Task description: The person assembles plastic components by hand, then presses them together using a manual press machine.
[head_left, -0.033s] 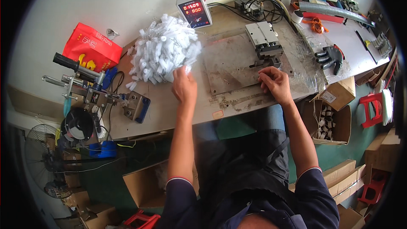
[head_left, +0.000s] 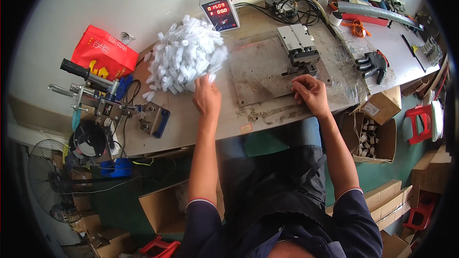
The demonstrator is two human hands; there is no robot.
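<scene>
Fingers (head_left: 204, 82) curled, grip unclear: your left hand (head_left: 207, 97) at white pile (head_left: 186, 52), right hand (head_left: 312, 95) between fixture (head_left: 296, 40) and table's front edge (head_left: 267, 122).

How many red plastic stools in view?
3: one stool at right, past the open cardboard box; a second stool at lower right among cardboard; a third stool cut off at the bottom edge. More could be hidden.

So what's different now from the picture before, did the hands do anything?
Barely anything: the bare left hand may have shifted slightly leftward. No pick-up or let-go shows. The bare right hand stays beside the silver-and-black metal fixture, and the heap of small white plastic pieces looks the same.
</scene>
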